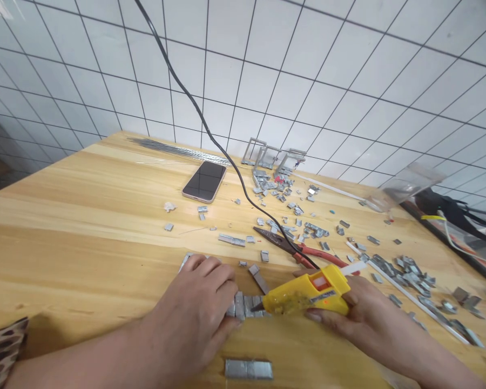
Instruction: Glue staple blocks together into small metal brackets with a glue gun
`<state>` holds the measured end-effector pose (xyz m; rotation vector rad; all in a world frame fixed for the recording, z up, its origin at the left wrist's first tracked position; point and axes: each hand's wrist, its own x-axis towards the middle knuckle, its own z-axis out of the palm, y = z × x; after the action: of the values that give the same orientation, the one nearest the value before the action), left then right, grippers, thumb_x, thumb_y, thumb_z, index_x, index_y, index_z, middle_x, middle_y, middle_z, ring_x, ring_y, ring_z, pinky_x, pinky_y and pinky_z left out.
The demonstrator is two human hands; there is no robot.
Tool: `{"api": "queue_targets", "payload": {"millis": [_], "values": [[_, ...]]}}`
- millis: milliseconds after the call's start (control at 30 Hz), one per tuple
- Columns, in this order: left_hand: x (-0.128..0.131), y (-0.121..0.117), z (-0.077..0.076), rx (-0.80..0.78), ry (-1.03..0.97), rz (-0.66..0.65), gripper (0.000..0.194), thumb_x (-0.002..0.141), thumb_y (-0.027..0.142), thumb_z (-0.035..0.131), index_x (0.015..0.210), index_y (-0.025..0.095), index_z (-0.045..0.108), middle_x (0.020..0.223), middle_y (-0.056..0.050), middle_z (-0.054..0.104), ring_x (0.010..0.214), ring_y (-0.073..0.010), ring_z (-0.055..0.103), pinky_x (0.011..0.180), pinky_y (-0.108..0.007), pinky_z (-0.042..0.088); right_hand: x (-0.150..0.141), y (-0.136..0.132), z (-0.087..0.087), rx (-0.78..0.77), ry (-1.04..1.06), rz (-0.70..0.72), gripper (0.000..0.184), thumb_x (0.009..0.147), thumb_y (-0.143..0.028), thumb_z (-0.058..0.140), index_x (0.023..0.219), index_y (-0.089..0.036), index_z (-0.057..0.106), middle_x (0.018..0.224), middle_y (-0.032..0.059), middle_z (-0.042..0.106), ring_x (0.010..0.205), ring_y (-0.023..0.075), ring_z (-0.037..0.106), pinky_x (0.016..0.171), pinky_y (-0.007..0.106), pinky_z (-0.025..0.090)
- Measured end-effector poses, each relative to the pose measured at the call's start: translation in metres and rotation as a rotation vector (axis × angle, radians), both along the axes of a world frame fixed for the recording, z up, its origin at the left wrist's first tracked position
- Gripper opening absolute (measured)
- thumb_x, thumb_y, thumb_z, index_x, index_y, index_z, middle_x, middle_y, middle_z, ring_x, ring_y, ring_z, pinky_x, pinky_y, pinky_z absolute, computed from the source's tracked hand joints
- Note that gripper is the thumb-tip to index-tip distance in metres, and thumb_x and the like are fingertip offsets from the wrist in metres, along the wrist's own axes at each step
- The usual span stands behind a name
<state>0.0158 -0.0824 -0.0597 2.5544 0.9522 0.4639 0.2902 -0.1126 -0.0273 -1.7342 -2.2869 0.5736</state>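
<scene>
My right hand (360, 308) is wrapped around a yellow hot glue gun (303, 294), with a white glue stick (354, 268) poking from its back. The gun's dark nozzle points left and meets a row of small grey metal pieces (247, 306) lying side by side on the table. My left hand (202, 302) is closed over the left part of that row, its thumb and fingertips against the pieces. Behind my left knuckles the end of another metal piece (185, 261) shows. Nearer to me lies a short metal strip (248, 369), apart from both hands.
Red-handled pliers (281, 241) lie behind the glue gun, under a black cable (210, 135). A phone (204, 181), thin metal rods (178, 151) and small metal frames (267, 155) are at the back. Loose metal bits (409, 273) scatter across the right of the wooden table (85, 232).
</scene>
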Motion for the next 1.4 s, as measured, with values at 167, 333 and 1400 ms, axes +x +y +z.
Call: {"api": "queue_targets", "payload": {"millis": [167,333,1400], "values": [[0.0006,0.0013,-0.0009,0.005,0.004,-0.004,0.013,0.087,0.023,0.053,0.094,0.018,0.062,0.093,-0.006,0.06,0.089,-0.0255,0.049,0.081,-0.044,0.034,0.0017,-0.0004,-0.0003,-0.045,-0.011,-0.003,0.018,0.082,-0.037,0.059,0.092,-0.029,0.071,0.086,0.0024,0.074,0.082,0.024,0.07,0.068,0.031,0.057],[0.0001,0.0005,-0.0005,0.011,0.012,-0.001,0.012,0.087,0.023,0.053,0.094,0.019,0.062,0.093,-0.006,0.061,0.089,-0.0252,0.049,0.081,-0.044,0.034,0.0039,-0.0019,-0.0006,-0.064,-0.026,-0.028,0.02,0.081,-0.041,0.058,0.085,-0.026,0.07,0.079,0.0036,0.072,0.075,0.0242,0.069,0.064,0.033,0.057],[-0.0001,0.0003,0.0004,0.006,0.023,0.005,0.009,0.086,0.022,0.054,0.09,0.019,0.061,0.093,-0.006,0.061,0.09,-0.0254,0.049,0.082,-0.044,0.034,-0.0033,-0.0024,0.0024,-0.03,-0.007,0.017,0.01,0.079,-0.033,0.061,0.077,-0.024,0.066,0.071,0.0034,0.072,0.067,0.0228,0.07,0.051,0.027,0.055]]}}
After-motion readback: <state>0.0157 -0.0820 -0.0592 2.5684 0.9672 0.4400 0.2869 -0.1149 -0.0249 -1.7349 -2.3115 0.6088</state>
